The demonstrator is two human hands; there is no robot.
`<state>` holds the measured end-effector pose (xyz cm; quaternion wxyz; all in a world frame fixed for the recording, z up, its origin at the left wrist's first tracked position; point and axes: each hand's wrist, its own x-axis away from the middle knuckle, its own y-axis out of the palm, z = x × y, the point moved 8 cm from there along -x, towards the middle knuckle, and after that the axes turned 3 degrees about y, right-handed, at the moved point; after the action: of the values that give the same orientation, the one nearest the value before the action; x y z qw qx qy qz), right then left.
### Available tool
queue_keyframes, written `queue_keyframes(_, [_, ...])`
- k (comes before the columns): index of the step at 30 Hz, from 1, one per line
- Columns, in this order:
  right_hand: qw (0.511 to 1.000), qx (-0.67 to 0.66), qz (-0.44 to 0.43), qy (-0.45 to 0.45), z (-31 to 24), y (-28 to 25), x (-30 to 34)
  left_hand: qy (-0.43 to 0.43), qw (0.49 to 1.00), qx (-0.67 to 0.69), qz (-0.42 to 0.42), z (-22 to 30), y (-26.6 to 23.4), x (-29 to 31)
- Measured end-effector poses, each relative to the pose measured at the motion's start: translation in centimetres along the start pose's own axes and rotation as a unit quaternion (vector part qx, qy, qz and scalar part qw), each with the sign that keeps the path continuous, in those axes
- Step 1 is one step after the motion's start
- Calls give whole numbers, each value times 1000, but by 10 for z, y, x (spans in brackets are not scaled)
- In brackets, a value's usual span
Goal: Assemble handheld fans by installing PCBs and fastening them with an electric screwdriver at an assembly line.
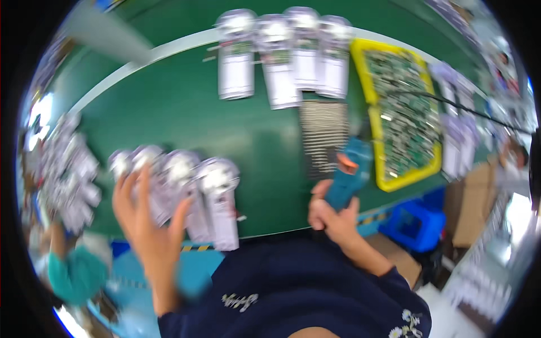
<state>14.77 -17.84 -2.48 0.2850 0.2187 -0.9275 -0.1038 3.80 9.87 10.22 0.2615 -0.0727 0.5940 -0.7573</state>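
Note:
My right hand (332, 217) is wrapped round the grip of a teal power screwdriver (352, 174) with an orange part; its tip is blurred. With fingers spread, my left hand (151, 217) hovers over or touches a row of white plastic housings (218, 208), each with a round head and a long flat body. Contact between fingers and housings cannot be made out. Farther off lies a second group of white housings (282, 67), with bits of green circuit board near their heads. A dark tray with rows of small metallic pieces (325, 132) lies beyond the screwdriver.
A yellow-rimmed bin (377, 149) full of green circuit boards sits at the right, a black cable (445, 98) crossing above it. More white housings (73, 174) are heaped at the far left, near another person's teal sleeve (73, 276). Below the table's right edge stands a blue stool (414, 225).

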Motion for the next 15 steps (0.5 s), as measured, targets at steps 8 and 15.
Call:
queue_keyframes(8, [952,198,197,-124,-115,-70,12,226,959,72,-158,24,30,9])
queue_keyframes(15, [786,541,245,-172,-151,-99,-36,248,958,59,-132,40,44,15])
